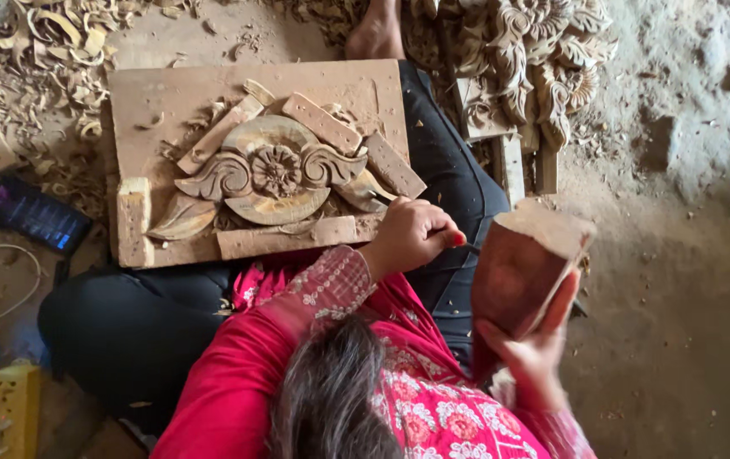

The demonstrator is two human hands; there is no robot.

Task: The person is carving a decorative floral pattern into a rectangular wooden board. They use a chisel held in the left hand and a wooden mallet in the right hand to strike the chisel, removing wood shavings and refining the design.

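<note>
Down low and closest, the person's right hand (528,353) has its fingers curled tight around the thin bottom end of a big reddish wooden mallet (522,263). The thick head of the mallet is up in the air, just to the right of the other hand and not touching it. Beside it, the left hand (411,236) comes out of a red sleeve (297,323) with little patterns on it. Its fingers are closed in a fist around a thin chisel (379,197). The tip of the chisel sits on the right edge of the carving (276,170). The carving is a round flower with curly wings on both sides, and it is light brown. It lies in the middle of a flat wooden board (161,93). The board rests on the person's lap, on black trousers (127,323). Small wooden blocks (322,121) lie all around the carving, right up against it. Left of the board, a dark phone (33,215) with a lit screen lies on the ground, and a white cable (8,255) curls near it. A yellow block (9,399) stands at the bottom left corner. Farther away, past the top of the board, lots of curly wood shavings (50,42) cover the ground. A bare foot (373,34) pokes out at the top. To its right is a pile of other carved wood pieces (535,51) with flowers and leaves. The dusty dirt floor (688,255) fills the right side.
</note>
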